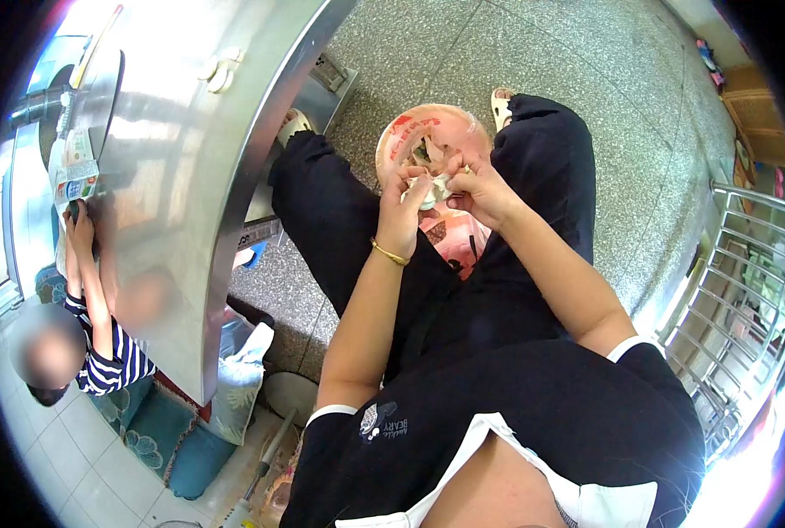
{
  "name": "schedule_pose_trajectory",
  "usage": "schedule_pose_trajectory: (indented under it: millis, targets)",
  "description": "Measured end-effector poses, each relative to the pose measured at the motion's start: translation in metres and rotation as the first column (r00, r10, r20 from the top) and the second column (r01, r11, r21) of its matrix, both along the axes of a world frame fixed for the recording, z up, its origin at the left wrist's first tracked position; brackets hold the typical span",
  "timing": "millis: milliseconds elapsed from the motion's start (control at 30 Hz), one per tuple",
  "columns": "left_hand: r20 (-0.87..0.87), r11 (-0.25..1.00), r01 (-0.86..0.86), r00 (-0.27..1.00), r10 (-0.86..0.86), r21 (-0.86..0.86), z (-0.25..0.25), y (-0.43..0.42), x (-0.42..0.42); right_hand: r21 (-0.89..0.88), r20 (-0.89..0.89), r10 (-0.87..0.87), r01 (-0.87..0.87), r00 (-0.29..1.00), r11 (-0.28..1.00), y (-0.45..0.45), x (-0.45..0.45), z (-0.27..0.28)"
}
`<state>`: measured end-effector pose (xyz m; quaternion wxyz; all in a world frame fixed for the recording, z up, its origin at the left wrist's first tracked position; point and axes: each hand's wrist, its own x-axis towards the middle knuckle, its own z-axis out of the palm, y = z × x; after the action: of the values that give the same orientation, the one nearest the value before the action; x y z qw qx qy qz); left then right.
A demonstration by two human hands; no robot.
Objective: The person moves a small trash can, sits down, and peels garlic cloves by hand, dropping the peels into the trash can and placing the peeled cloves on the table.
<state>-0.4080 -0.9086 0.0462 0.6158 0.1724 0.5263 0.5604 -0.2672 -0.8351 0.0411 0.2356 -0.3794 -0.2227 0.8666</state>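
Note:
My left hand [403,211] and my right hand [485,192] meet between my knees. Their fingers pinch a small whitish lump [434,191] from both sides; it is too small for me to tell its kind. Just below the hands stands a bin lined with a pink plastic bag [468,132] that has red print on it. Pale and brownish scraps [428,151] lie inside the bag. The fingertips partly cover the lump and the near rim of the bin.
A shiny metal table [177,176] rises close on my left. Beyond it, a person in a striped top [115,356] holds something dark over the tabletop. Teal cushions [201,459] lie at lower left. A metal rack [736,290] stands at right on the speckled floor [577,53].

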Motion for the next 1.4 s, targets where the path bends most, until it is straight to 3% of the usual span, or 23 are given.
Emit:
schedule_pose_trajectory:
  millis: [100, 333, 433, 600, 733, 767, 800, 833, 900, 933, 1000, 1033, 1067, 1100, 1133, 1200, 1267, 1400]
  targets:
    - [-0.063, 0.999, -0.044, 0.997, 0.046, 0.03, -0.003, 0.001, -0.001, 0.031, 0.076, -0.003, 0.001, 0.997, 1.0, 0.0, -0.004, 0.0]
    - [-0.096, 0.995, -0.09, 0.991, 0.094, 0.048, -0.006, 0.001, 0.0, 0.139, 0.007, -0.044, 0.043, 0.999, 0.989, -0.007, -0.015, 0.012]
    - [-0.081, 0.99, -0.092, 0.992, 0.101, 0.109, -0.008, 0.0, -0.001, 0.248, 0.053, 0.01, -0.023, 0.999, 0.969, -0.008, -0.016, 0.01]
    - [-0.081, 0.999, -0.017, 0.997, 0.014, -0.044, -0.002, -0.002, -0.004, 0.48, 0.081, 0.126, -0.149, 0.989, 0.864, -0.005, -0.011, -0.006]
    - [-0.131, 0.999, 0.015, 0.991, -0.019, -0.029, -0.004, -0.001, -0.002, 0.507, 0.11, 0.221, -0.246, 0.969, 0.826, 0.0, 0.0, -0.009]
    - [-0.477, 0.991, 0.095, 0.878, -0.037, 0.099, -0.008, 0.001, -0.003, 0.553, 0.133, 0.28, -0.305, 0.951, 0.775, 0.002, 0.003, -0.012]
    - [-0.759, 0.959, 0.214, 0.651, 0.003, 0.187, -0.011, 0.002, -0.004, 0.595, 0.158, 0.335, -0.361, 0.929, 0.719, 0.003, 0.005, -0.016]
    - [-0.758, 0.959, 0.212, 0.652, 0.003, 0.186, -0.015, 0.002, -0.004, 0.594, 0.159, 0.337, -0.363, 0.928, 0.718, 0.006, 0.006, -0.021]
    - [-0.858, 0.911, 0.293, 0.502, 0.111, 0.29, -0.018, 0.002, -0.004, 0.741, 0.277, 0.366, -0.44, 0.888, 0.507, 0.009, 0.006, -0.026]
    - [-0.858, 0.911, 0.292, 0.502, 0.112, 0.29, -0.019, 0.003, -0.005, 0.741, 0.277, 0.367, -0.441, 0.888, 0.506, 0.01, 0.006, -0.028]
    - [-0.422, 0.995, 0.098, 0.902, -0.09, -0.002, -0.013, 0.003, -0.013, 0.504, -0.01, 0.328, -0.278, 0.945, 0.817, 0.011, 0.003, -0.022]
    - [0.066, 0.998, -0.015, 0.998, 0.012, 0.054, -0.008, -0.002, -0.024, 0.503, -0.012, 0.328, -0.278, 0.944, 0.818, 0.013, 0.005, -0.025]
    - [0.12, 0.988, -0.075, 0.991, 0.058, 0.138, -0.006, -0.004, -0.037, 0.357, -0.15, 0.235, -0.168, 0.96, 0.919, 0.016, 0.008, -0.031]
    - [0.303, 0.978, -0.169, 0.945, 0.126, 0.12, 0.003, -0.003, -0.044, 0.186, -0.269, 0.116, -0.066, 0.956, 0.98, 0.019, 0.008, -0.033]
    - [0.477, 0.963, -0.256, 0.859, 0.186, 0.085, 0.011, -0.002, -0.05, 0.183, -0.269, 0.114, -0.066, 0.956, 0.981, 0.019, 0.006, -0.036]
    - [0.526, 0.961, -0.232, 0.842, 0.121, 0.149, 0.013, -0.004, -0.051, 0.022, 0.075, -0.052, 0.05, 0.996, 0.998, 0.022, 0.001, -0.034]
    - [0.39, 0.965, -0.254, 0.897, 0.21, 0.064, 0.013, -0.002, -0.039, 0.011, 0.121, -0.047, 0.046, 0.992, 0.999, 0.024, 0.001, -0.052]
    - [0.416, 0.989, -0.085, 0.909, 0.028, 0.119, -0.008, -0.007, -0.042, -0.096, 0.147, -0.063, 0.078, 0.987, 0.992, 0.019, 0.001, -0.071]
